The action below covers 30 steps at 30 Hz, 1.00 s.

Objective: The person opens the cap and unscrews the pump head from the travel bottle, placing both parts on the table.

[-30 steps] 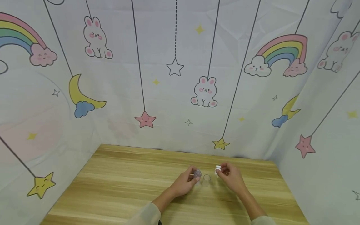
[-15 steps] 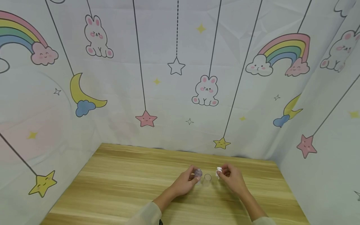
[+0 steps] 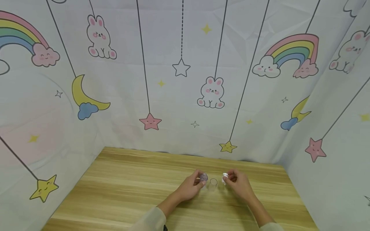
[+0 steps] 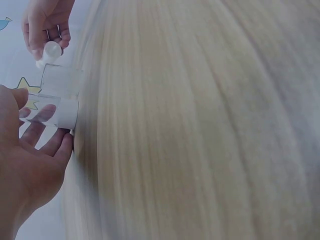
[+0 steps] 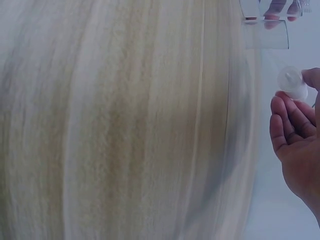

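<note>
My left hand (image 3: 189,186) grips a clear cylindrical container (image 4: 45,109) with a white end (image 4: 68,114) against the table; its top looks pale purple from above. Just to its right, an open clear cup (image 3: 213,183) stands upright on the table, touched by neither hand. Farther right, my right hand (image 3: 238,182) pinches a small white bottle (image 3: 224,178) between thumb and fingers, held off the table. In the right wrist view, one round end of this bottle (image 5: 291,79) faces the camera. Whether anything lies inside the cup cannot be made out.
The wooden table (image 3: 127,186) meets a white cloth backdrop (image 3: 173,138) at its back edge. More of this printed cloth (image 3: 341,179) hangs along the right side, and the left side is draped too.
My right hand has lowered slightly with the white bottle. My left hand keeps its hold on the clear container, and the cup stays in place. The head view has shifted slightly.
</note>
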Motion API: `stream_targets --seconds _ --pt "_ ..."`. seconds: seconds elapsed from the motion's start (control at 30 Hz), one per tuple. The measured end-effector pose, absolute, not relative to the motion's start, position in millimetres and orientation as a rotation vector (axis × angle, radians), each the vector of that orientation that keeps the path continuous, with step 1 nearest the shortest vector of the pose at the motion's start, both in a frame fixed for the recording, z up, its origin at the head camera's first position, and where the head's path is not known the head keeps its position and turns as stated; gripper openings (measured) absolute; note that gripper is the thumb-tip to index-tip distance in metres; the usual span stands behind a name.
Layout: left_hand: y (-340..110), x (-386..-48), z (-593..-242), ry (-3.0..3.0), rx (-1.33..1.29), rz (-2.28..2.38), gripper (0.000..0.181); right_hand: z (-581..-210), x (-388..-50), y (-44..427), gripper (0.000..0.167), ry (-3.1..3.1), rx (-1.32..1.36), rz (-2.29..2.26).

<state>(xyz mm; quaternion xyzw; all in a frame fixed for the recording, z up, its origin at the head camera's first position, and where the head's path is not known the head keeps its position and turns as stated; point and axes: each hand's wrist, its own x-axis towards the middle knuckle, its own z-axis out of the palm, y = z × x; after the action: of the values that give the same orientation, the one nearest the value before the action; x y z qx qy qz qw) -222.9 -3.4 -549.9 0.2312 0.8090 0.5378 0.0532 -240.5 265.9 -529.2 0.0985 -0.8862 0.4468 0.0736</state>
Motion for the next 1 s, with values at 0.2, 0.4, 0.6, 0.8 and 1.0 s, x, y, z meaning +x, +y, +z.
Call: stream_targets --seconds 0.2,0.4,0.6,0.8,1.0 --pt "-2.9 -223.3 -550.5 2.461 0.700 1.630 0.027 -530.7 -240.8 267.1 0.023 -2.683 0.274 1.334" --pt "-3.1 -224.2 -550.9 2.464 0.691 1.630 0.027 -534.1 -241.2 268.3 0.023 -2.704 0.261 1.329" --pt "-2.7 -224.1 -550.7 2.460 0.692 1.635 0.027 -536.1 -239.2 269.0 0.025 -2.702 0.297 1.318" --pt "-2.7 -223.4 -550.7 2.452 0.690 1.635 0.027 -540.2 -239.7 269.6 0.022 -2.702 0.300 1.325" --pt "-2.7 -223.3 -551.5 2.458 0.689 1.635 0.027 -542.3 -238.1 269.6 0.022 -2.716 0.284 1.344"
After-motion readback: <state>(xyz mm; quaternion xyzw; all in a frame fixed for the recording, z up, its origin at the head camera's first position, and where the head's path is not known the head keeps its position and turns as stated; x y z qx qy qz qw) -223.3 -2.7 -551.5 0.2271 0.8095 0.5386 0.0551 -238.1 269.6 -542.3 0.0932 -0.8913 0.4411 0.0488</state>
